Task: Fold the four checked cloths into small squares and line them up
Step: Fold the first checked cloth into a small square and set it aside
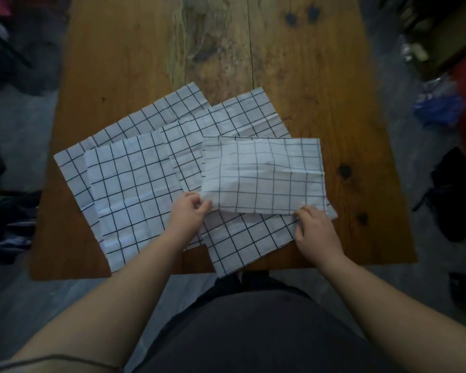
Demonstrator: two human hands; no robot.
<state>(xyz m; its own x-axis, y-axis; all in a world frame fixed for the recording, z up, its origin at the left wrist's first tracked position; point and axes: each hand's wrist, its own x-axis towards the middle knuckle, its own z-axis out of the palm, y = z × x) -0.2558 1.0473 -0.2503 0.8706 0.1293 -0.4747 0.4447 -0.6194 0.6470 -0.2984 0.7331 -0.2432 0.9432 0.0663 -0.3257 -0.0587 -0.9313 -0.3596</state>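
Head view looks down on a wooden surface point(307, 76) where four checked cloths overlap in a loose fan. Three lie flat: the far-left cloth point(135, 122), the near-left cloth point(135, 184) and the middle cloth point(240, 114) partly under the others. The fourth cloth point(264, 173), nearest the person, is mid-fold; its far half is doubled toward the near edge. The left hand point(184, 214) pinches the left corner of the folded flap and the right hand point(316, 232) pinches the right corner, probably so both corners land square on the layer below. Its lower corner hangs over the near edge of the surface. None is yet a small square, I judge.
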